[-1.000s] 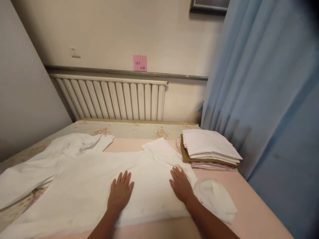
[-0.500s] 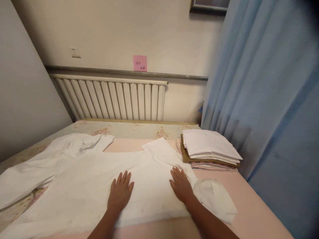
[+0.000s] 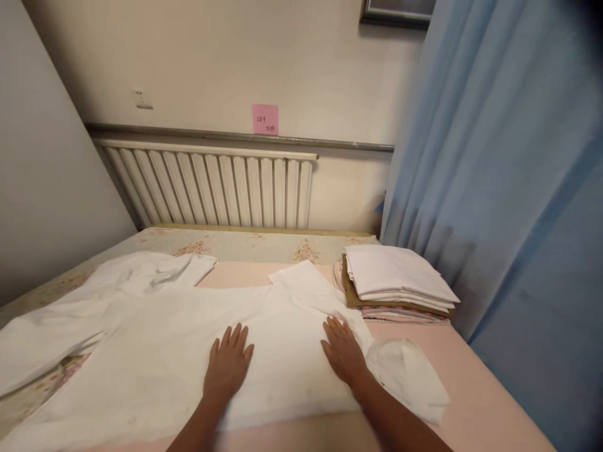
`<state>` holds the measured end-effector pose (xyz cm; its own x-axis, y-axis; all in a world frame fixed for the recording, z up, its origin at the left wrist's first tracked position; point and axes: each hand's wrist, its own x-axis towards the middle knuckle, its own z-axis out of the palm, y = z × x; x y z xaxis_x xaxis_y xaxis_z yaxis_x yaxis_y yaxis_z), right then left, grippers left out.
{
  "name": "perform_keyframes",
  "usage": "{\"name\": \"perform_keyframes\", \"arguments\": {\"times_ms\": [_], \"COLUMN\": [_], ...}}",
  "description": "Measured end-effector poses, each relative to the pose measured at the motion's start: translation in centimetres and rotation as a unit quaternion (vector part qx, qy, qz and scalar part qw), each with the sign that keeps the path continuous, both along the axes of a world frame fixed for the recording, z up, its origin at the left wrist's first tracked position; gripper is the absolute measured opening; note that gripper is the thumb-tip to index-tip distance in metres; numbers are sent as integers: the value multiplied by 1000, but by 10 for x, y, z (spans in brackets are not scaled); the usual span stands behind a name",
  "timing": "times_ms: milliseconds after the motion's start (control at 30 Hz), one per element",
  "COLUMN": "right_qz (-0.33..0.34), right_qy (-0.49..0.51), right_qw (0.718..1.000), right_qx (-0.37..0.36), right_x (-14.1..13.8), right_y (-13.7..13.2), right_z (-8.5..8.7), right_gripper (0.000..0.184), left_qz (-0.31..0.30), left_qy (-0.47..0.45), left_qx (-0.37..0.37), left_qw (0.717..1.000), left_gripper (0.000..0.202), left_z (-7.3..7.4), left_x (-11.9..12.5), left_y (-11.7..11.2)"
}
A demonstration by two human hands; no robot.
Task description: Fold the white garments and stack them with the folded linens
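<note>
A white short-sleeved shirt or coat (image 3: pixel 155 351) lies spread out across the bed, its body reaching from the left to the middle. My left hand (image 3: pixel 228 358) rests palm down on the middle of the cloth, fingers stretched out. Farther right, my right hand (image 3: pixel 343 350) lies flat on the same garment close to its edge, fingers also extended. Beside my right forearm is a crumpled white cloth cap (image 3: pixel 412 376). Neither hand grips anything. Wrinkled white cloth (image 3: pixel 141 273) lies bunched at the far left; whether it is one piece with the garment I cannot tell.
A stack of folded linens (image 3: pixel 400 276) stands at the right on the pink sheet (image 3: pixel 485 383). A blue curtain (image 3: pixel 452 176) hangs along the right side. Behind the floral mattress (image 3: pixel 254 243) are a radiator (image 3: pixel 211 185) and a pink note (image 3: pixel 265 119) on the wall.
</note>
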<state>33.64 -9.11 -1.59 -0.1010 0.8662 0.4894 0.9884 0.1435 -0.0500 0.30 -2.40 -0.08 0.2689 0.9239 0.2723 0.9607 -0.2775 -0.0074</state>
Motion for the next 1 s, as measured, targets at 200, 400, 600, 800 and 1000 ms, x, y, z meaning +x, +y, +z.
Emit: {"name": "perform_keyframes", "arguments": {"times_ms": [200,400,600,800,1000], "right_qz": [-3,-4,-3,-2,0], "right_qy": [-3,0,0,1,4], "right_qw": [1000,1000,1000,1000,1000], "right_qx": [1,-9,-6,-1,0], "right_x": [0,-1,-1,0,0], "right_y": [1,0,0,0,0], "right_z": [-1,2,1,0,1], "right_gripper": [42,41,41,42,42], "left_qz": [-4,-7,-12,-3,0], "left_qy": [-10,-9,-17,-8,1], "left_qx": [4,9,5,-1,-8], "left_qw": [1000,1000,1000,1000,1000], "left_gripper": [55,55,55,54,56], "left_z": [2,0,-2,2,3], "left_x": [0,0,-1,0,1], "left_y": [-1,-1,1,-1,-1]}}
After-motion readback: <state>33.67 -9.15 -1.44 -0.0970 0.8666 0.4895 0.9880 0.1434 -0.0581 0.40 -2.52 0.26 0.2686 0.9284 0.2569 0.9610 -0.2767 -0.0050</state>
